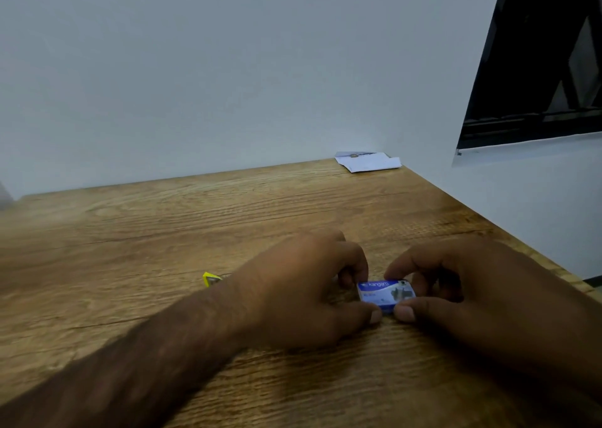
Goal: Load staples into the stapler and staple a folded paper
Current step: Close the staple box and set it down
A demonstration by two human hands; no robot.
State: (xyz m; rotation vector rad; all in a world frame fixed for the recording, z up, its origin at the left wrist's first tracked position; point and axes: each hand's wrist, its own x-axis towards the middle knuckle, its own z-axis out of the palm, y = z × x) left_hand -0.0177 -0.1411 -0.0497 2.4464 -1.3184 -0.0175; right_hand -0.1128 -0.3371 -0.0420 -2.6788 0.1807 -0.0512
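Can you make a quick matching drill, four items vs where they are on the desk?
Things:
1. staple box
2. folded paper
3. yellow object
4. left hand

Places:
A. far corner by the wall
B. pinched between both hands
C. gripping the box's left end
D. peeking out behind the left wrist

Pairs: 1-B, 2-A, 3-D, 4-C
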